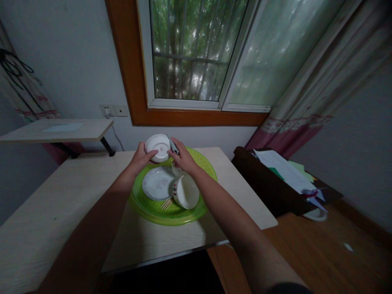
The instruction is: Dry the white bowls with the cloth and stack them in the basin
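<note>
A small white bowl is held up above the far part of a green tray, its underside with a small mark turned towards me. My left hand is closed on its left side, thumb across the base. At the bowl's right edge, my right hand is closed around a thin grey cloth-like piece, thumb against the bowl. Below, on the tray, are a white plate, a tilted white bowl with a patterned outside, and several chopsticks. Another patterned piece is partly hidden by my right hand.
The tray rests on a pale wooden table against the wall below a window. A raised shelf stands at the left. To the right, papers lie on a dark brown piece of furniture.
</note>
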### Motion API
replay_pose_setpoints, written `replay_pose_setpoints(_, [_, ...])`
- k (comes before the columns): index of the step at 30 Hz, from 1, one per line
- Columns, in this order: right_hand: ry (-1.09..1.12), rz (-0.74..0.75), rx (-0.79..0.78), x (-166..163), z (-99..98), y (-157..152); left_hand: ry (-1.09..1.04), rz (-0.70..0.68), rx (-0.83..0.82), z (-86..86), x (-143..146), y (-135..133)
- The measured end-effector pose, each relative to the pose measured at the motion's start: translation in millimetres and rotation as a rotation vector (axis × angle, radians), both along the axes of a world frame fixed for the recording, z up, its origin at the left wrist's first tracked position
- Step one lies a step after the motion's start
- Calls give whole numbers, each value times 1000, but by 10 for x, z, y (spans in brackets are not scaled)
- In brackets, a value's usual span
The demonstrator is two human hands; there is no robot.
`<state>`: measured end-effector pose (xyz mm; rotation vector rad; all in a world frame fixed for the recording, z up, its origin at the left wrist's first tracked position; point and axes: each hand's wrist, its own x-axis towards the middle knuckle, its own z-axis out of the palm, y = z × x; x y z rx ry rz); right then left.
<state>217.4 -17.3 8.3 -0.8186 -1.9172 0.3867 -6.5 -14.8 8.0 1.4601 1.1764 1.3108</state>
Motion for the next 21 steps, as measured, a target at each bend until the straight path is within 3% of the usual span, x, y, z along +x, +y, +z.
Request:
replay_pose_setpoints(5, [173,17,-182,-44,-48,5,-140,-115,-63,70,41,-110])
replay_pose_setpoints(10, [258,8,-239,-61,-41,9,-231,-263,-66,116,42,-159])
replay_pose_setpoints(21, [406,74,-314,-89,-74,80,-238,-334,-21,176,-23,-163])
